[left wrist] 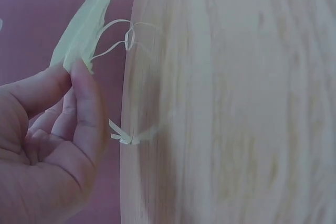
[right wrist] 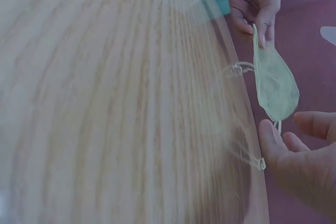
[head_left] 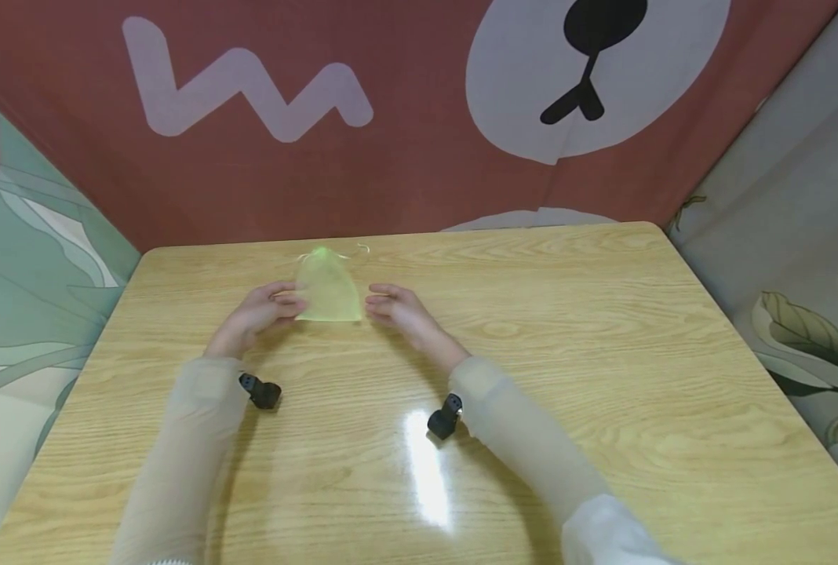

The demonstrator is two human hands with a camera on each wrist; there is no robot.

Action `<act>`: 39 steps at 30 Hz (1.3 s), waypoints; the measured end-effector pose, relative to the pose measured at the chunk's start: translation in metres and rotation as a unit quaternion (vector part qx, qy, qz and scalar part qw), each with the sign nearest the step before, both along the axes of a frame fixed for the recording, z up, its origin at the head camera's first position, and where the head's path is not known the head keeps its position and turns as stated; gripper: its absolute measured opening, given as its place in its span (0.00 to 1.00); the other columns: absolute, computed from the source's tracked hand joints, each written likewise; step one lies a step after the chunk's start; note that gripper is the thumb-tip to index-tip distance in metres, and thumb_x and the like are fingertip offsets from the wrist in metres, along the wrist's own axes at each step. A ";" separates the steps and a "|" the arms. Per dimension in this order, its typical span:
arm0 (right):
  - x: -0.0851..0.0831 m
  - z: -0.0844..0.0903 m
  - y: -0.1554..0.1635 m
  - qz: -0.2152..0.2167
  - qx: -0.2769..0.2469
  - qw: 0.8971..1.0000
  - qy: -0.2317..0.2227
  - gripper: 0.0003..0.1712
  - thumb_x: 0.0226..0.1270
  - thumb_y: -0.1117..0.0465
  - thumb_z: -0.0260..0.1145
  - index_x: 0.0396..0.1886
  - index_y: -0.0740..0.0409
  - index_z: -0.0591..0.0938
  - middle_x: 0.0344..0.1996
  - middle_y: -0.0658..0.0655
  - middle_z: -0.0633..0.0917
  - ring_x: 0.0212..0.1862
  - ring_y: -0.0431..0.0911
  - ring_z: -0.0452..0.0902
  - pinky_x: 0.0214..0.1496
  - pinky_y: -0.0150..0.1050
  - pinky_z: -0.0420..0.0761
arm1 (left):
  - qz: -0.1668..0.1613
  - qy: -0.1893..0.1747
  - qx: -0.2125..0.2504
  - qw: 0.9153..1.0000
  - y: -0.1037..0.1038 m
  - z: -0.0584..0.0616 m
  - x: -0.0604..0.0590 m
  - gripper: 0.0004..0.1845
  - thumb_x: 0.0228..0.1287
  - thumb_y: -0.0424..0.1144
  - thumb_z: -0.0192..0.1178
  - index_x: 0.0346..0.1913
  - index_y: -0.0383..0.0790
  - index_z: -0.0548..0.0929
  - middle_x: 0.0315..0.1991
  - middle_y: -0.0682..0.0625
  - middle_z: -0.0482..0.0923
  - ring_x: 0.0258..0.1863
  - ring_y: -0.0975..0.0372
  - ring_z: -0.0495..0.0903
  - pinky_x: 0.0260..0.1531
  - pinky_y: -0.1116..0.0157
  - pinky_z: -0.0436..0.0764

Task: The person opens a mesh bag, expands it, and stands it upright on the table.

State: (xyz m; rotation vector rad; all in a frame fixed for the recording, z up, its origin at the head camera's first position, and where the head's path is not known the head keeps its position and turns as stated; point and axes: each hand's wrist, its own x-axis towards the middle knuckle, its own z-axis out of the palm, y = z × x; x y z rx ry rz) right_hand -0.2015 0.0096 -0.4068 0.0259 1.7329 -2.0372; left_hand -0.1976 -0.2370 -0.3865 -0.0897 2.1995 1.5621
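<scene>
A sheer yellow-green drawstring pouch (head_left: pixel 329 290) is near the far edge of the table, its gathered end pointing away from me. My left hand (head_left: pixel 260 314) pinches its left side between thumb and fingers. The left wrist view shows that grip of the left hand (left wrist: pixel 58 135) on the pouch (left wrist: pixel 86 27), with thin pale drawstrings hanging loose. My right hand (head_left: pixel 403 314) is by the right edge of the pouch, fingers extended. In the right wrist view the right hand (right wrist: pixel 310 166) has thumb and fingers spread close to the end of the pouch (right wrist: pixel 278 87), not gripping it.
The wood-grain table (head_left: pixel 602 353) reaches back to a reddish-brown cloth (head_left: pixel 419 180) with white shapes and a printed animal muzzle. Patterned curtains (head_left: pixel 786 235) flank the right side. A small black camera (head_left: pixel 260 391) sits at each wrist.
</scene>
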 end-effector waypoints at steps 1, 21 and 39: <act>0.001 0.000 0.000 0.002 -0.002 1.000 0.001 0.28 0.69 0.74 0.51 0.68 0.70 0.62 0.64 0.72 0.69 0.67 0.61 0.67 0.71 0.45 0.70 | -0.004 0.001 0.007 1.000 0.001 0.000 0.000 0.31 0.69 0.34 0.55 0.72 0.32 0.57 0.37 0.67 0.77 0.35 0.81 0.77 0.42 0.77 0.80; -0.003 -0.006 0.013 -0.061 0.047 0.996 0.041 0.19 0.67 0.69 0.59 0.57 0.71 0.75 0.45 0.63 0.83 0.37 0.40 0.80 0.53 0.41 0.84 | -0.075 0.018 -0.003 0.997 0.040 -0.002 0.001 0.29 0.67 0.35 0.58 0.69 0.32 0.63 0.58 0.38 0.73 0.39 0.73 0.77 0.43 0.75 0.79; -0.001 -0.002 0.024 -0.003 0.128 0.989 0.069 0.19 0.68 0.63 0.62 0.57 0.64 0.77 0.52 0.65 0.82 0.47 0.47 0.81 0.55 0.40 0.83 | 0.062 0.058 -0.005 0.996 0.063 0.006 0.002 0.25 0.73 0.45 0.50 0.65 0.33 0.68 0.51 0.46 0.75 0.41 0.68 0.76 0.48 0.70 0.79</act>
